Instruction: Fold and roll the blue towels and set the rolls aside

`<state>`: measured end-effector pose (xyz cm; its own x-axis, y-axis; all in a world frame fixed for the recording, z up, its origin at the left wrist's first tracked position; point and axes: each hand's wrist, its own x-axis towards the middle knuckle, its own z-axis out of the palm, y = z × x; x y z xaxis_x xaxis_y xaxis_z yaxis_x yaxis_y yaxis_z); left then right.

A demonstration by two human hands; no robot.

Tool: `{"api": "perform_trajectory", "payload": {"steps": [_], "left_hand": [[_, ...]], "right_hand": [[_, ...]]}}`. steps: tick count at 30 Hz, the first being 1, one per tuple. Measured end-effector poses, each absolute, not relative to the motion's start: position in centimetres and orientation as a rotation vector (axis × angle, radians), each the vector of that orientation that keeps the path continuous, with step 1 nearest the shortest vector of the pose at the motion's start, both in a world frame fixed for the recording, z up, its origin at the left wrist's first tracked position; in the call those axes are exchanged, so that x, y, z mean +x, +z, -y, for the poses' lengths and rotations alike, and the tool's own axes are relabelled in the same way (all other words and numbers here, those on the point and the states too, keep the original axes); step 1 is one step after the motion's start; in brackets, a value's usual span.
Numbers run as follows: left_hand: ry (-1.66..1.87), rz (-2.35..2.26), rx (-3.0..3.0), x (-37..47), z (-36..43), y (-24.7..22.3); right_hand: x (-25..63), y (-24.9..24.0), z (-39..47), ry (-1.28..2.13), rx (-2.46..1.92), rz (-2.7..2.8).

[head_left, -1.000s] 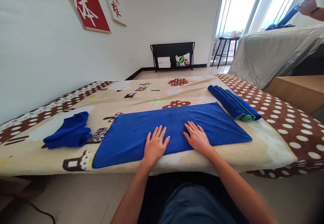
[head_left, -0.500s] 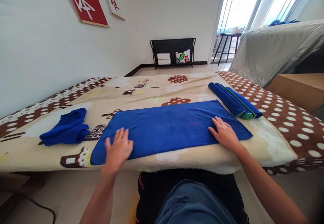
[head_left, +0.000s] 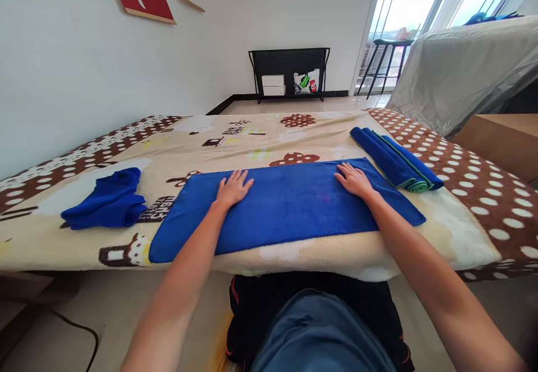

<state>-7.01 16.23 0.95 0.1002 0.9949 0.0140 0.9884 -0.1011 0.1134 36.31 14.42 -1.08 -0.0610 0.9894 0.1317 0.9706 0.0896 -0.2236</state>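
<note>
A blue towel [head_left: 286, 209] lies spread flat on the patterned blanket [head_left: 294, 254], its long side running left to right in front of me. Near its far edge, left of the middle, my left hand [head_left: 233, 187] rests palm down with the fingers spread. My right hand [head_left: 354, 179] lies flat by the far edge toward the right end, fingers also apart. Neither hand grips the cloth. To the left sits a crumpled blue towel [head_left: 107, 201]. Rolled blue towels with green edging [head_left: 397, 159] lie side by side beyond the right end of the spread one.
Brown polka-dot fabric [head_left: 474, 187] borders the blanket at the right. Against the back wall stands a low black rack [head_left: 290, 72] with white boxes [head_left: 273, 85]. A plastic-covered piece of furniture [head_left: 466, 69] and a cardboard-coloured box [head_left: 500, 142] are at the right.
Both hands have slid away from me across the spread towel to its far edge, the left one also moving rightward. The view has tilted slightly downward.
</note>
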Motion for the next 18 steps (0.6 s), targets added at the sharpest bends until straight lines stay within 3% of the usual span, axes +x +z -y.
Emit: {"api": "perform_trajectory", "payload": {"steps": [5,18], "left_hand": [[0.148,-2.301,2.057,-15.0,-16.8,1.1],[0.316,-2.637,1.836,-20.5,-20.4,2.2]], "right_hand": [[41.3,-1.7,-14.5,0.074,-2.11,2.018],[42.2,-1.7,-20.5,-0.096,-2.111,2.091]]}}
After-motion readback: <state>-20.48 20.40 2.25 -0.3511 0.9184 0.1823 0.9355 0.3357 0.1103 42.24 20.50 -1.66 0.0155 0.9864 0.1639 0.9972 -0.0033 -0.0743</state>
